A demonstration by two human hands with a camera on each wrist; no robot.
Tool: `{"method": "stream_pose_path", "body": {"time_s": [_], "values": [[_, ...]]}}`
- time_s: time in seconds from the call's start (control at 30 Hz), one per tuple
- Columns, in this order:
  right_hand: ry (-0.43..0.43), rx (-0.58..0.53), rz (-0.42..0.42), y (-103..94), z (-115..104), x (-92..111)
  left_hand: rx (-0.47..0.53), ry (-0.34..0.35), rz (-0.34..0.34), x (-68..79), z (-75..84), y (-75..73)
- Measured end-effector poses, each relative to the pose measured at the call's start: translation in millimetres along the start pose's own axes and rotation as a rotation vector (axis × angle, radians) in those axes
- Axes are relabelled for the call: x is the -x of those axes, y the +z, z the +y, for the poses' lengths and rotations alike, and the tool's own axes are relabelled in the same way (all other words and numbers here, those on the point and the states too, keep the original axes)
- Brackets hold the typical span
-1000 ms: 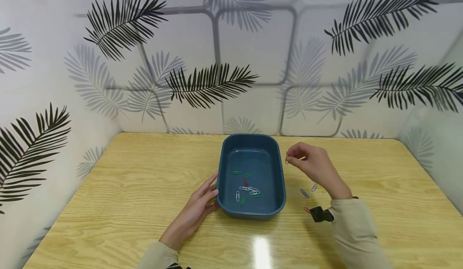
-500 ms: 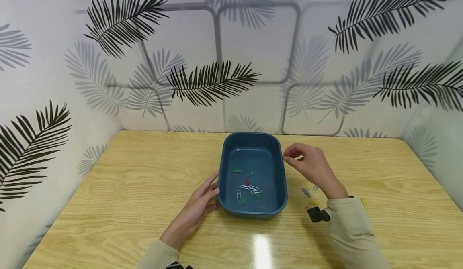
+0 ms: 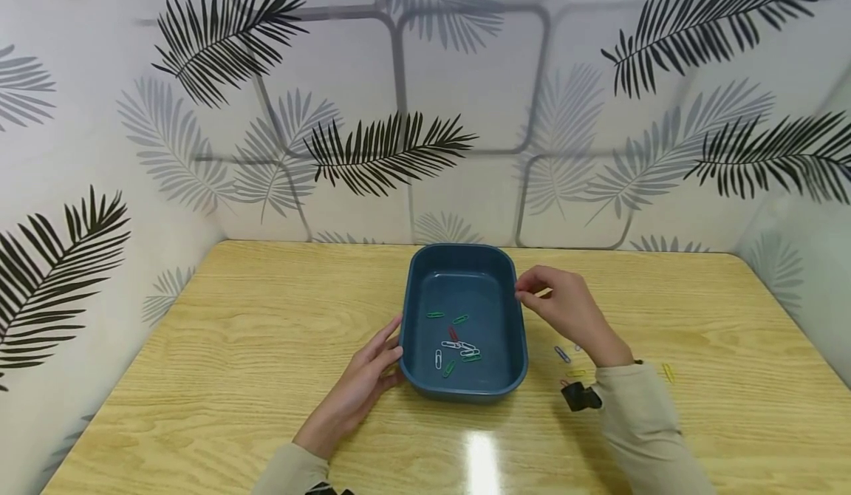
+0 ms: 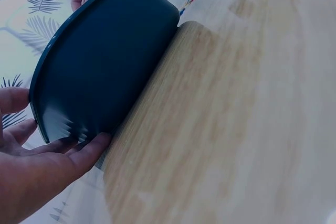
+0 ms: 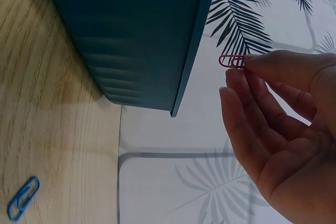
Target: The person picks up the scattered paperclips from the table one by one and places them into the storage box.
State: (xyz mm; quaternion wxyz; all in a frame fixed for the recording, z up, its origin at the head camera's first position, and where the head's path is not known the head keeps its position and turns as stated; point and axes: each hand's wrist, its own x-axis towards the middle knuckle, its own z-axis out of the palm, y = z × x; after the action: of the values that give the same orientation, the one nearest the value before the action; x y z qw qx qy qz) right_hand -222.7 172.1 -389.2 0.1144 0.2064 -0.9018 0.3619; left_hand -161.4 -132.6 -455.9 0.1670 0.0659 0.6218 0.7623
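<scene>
A deep blue plastic bin (image 3: 465, 288) sits on the table in the head view, with several green, white and red paper clips on its floor, one a red paper clip (image 3: 453, 334). My left hand (image 3: 364, 378) rests against the bin's left wall, fingers extended; the left wrist view has its fingertips (image 4: 97, 150) touching the outer side. Thumb and index finger of my right hand (image 5: 289, 119) pinch another red paper clip (image 5: 231, 61), its looped end sticking out. That hand is raised at the bin's right rim in the head view, where the clip is hardly visible.
Loose paper clips lie on the wooden table (image 3: 279, 318) right of the bin: a blue one (image 3: 562, 354), a yellow one (image 3: 576, 373), another yellow one (image 3: 668, 372), and others partly hidden by the right forearm. A leaf-patterned wall (image 3: 465, 207) stands behind the table.
My right hand has moved left, from beside the bin to its right rim, still pinching the paper clip. The left hand has stayed against the bin.
</scene>
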Motion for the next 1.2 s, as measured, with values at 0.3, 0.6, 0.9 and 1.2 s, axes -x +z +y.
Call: {"method": "stream_pose_path", "body": {"time_s": [0.3,0.6,0.9,1.2], "values": [[0.003,0.019,-0.006,3.5,-0.5,-0.3,0.000,0.002,0.008,1.1,1.0,1.3],[0.002,0.027,0.009,2.6,-2.0,0.7,0.001,-0.001,0.012,0.7,1.3,1.6],[0.005,0.025,-0.025,4.8,-2.2,0.0,0.001,0.002,0.011,0.7,0.4,1.4],[0.007,0.024,-0.068,3.0,-0.7,2.0,0.006,0.001,0.019,0.3,-0.7,0.9]]}}
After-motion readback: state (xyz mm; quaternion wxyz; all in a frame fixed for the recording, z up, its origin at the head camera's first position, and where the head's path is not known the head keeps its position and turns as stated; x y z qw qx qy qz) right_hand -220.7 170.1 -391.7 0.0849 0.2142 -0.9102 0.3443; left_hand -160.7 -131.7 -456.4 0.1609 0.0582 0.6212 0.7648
